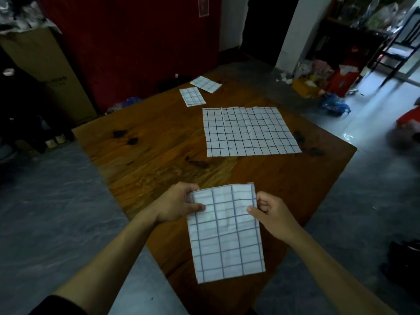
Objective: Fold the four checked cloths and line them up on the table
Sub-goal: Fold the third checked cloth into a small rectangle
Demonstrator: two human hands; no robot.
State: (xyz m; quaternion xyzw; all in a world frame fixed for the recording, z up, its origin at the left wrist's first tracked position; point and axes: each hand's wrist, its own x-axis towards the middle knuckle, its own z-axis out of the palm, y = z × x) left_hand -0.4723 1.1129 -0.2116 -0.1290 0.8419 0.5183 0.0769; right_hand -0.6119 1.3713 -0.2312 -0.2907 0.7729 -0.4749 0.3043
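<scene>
Left hand (176, 204): fingers pinch the left edge of the held cloth (225, 233) near its top, thumb on its face. Right hand (271, 215): fingers curl round the right edge, thumb on top. Held cloth: checked, folded to a tall strip, held over the near end of the counter (147, 151). Flat cloth (250, 131): unfolded, spread mid-counter, well apart from the hands. Two folded cloths, first (192, 96) and second (205, 84), lie at the far end, corners just beside each other. Cardboard box (45, 71): stands on the floor at left, crumpled pale material in its open top.
</scene>
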